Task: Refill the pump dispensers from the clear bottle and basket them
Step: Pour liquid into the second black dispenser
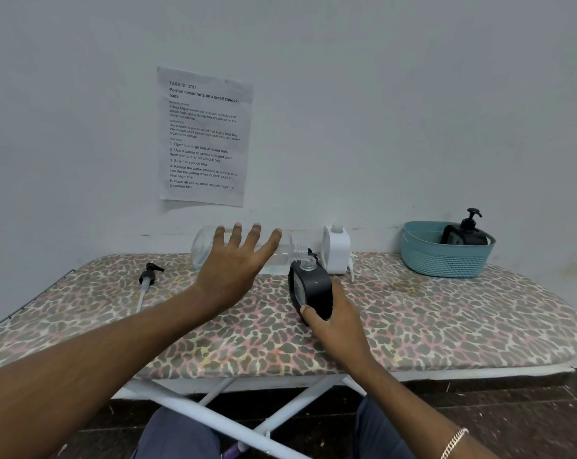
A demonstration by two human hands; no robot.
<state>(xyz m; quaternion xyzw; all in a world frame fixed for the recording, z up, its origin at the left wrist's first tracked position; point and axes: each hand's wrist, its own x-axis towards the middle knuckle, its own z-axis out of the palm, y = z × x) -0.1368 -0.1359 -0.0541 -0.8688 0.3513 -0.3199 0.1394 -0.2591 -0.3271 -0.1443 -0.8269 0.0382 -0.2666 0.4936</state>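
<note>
1. The clear bottle (202, 246) lies on its side at the back of the leopard-print tabletop (446, 319). Its middle is hidden behind the left hand (237, 260).
2. The left hand is spread wide in front of the bottle, fingers straight and apart, holding nothing. I cannot tell whether it touches the bottle.
3. Just right of the bottle's open neck, the right hand (338, 323) grips a tilted black dispenser (312, 286) with no pump, its mouth close under the neck.
4. Right of the bottle's neck stands a white dispenser (337, 248), its lower left partly hidden.
5. Well right of the bottle, a basket (446, 260) holds a second black dispenser (464, 235), its base hidden by the wall.
6. A loose pump (148, 278) lies left of the bottle.
</note>
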